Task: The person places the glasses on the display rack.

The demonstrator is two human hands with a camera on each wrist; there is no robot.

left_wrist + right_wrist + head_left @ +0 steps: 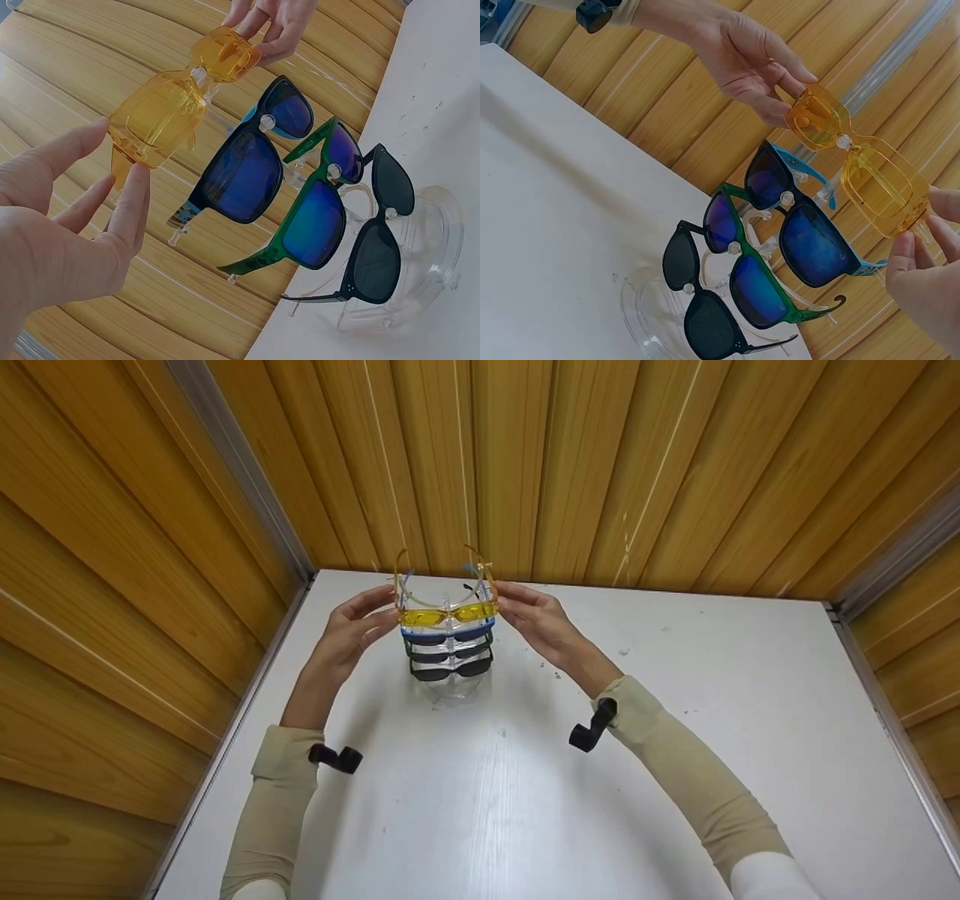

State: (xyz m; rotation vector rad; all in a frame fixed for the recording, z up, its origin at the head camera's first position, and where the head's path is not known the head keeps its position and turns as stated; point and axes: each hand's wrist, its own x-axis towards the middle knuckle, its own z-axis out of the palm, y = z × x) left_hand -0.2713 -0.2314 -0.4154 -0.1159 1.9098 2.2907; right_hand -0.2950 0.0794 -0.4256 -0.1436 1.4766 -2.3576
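Observation:
Yellow-tinted sunglasses [450,615] sit at the top of a clear display stand [454,690]. My left hand [349,634] pinches their left end between thumb and fingers, and my right hand [540,622] pinches the right end. In the left wrist view the amber lenses [161,116] are at the stand's top nose peg. Lower on the stand hang blue-armed sunglasses [244,176], green-framed sunglasses [315,225] with blue mirrored lenses, and black sunglasses [377,259] at the bottom. The stand's round clear base [641,307] rests on the table.
The white table [480,810] carries the stand near its back edge. Wood-panelled walls [600,472] rise behind and at both sides. A metal corner post [247,465] stands at the left. Small dark specks mark the tabletop right of the stand.

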